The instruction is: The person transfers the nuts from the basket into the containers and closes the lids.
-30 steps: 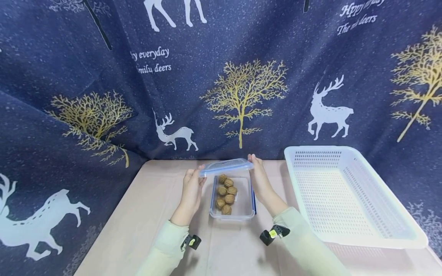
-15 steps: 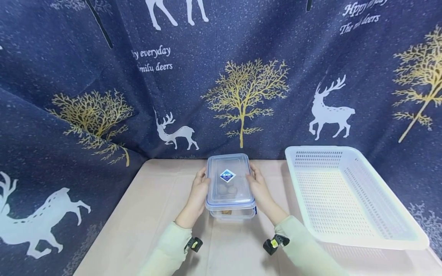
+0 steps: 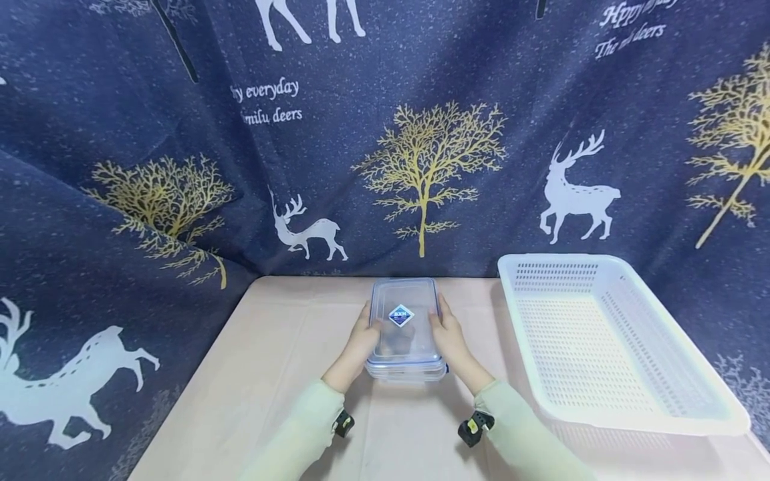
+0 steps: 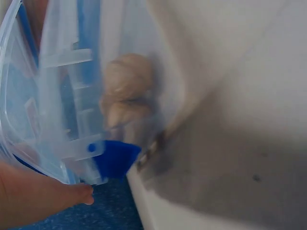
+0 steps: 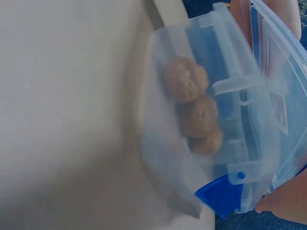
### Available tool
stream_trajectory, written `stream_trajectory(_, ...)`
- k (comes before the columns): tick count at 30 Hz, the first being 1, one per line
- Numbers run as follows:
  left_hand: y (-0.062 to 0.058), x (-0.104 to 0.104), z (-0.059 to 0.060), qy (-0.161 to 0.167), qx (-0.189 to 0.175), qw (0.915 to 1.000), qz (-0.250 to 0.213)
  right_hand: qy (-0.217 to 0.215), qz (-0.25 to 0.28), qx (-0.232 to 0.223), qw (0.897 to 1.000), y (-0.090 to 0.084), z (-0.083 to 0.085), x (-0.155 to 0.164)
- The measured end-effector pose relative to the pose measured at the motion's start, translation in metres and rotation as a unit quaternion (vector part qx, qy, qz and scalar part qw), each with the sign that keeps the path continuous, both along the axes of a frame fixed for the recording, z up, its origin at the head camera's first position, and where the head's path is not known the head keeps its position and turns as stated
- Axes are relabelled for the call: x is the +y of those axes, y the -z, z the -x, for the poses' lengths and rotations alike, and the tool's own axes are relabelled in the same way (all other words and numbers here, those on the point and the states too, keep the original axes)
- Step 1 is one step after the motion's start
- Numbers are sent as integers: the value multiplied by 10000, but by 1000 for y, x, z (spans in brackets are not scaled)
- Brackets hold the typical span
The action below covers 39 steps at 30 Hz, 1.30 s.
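Observation:
A clear plastic lid [image 3: 415, 294] with a blue seal and a diamond label lies over a clear food container [image 3: 406, 375]. At its left edge my left hand [image 3: 363, 339] holds the lid, thumb on top. My right hand [image 3: 448, 335] grips the opposite edge the same way. Through the container's side, walnuts [image 5: 186, 79] show in the right wrist view; more walnuts [image 4: 128, 76] appear in the left wrist view. A blue latch [image 4: 115, 158] hangs folded out from the container's side, and another blue latch [image 5: 220, 194] does likewise in the right wrist view.
To the right stands a large white perforated basket [image 3: 586, 347]. The table [image 3: 265, 354] has a pale pink cover, and its back edge meets a dark blue curtain [image 3: 385, 67] printed with deer and trees.
The lid was tilted up above the open container with walnuts in sight; both hands lowered and flattened it, then drew it slightly right and down onto the container's rim.

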<state>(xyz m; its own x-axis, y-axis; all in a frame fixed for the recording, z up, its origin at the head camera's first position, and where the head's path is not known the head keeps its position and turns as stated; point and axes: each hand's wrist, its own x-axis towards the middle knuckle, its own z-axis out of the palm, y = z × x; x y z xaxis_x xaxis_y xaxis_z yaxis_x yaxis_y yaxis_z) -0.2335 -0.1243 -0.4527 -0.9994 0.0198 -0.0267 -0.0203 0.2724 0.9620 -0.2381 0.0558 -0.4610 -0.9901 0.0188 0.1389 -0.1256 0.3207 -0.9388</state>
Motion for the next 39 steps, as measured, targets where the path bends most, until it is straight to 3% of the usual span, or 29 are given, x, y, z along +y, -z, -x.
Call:
stream_trajectory(10,17,6,4,-79,-36,9997,226,19,-135,86,9999,18,1,3)
stream_trajectory(30,23,9,8,-7,80,9994,346,141,-92,26,9999,29,-1,3)
stream_trajectory(39,21,10,7,-131,142,9986,489,139,-125,-50,9998,30,1,2)
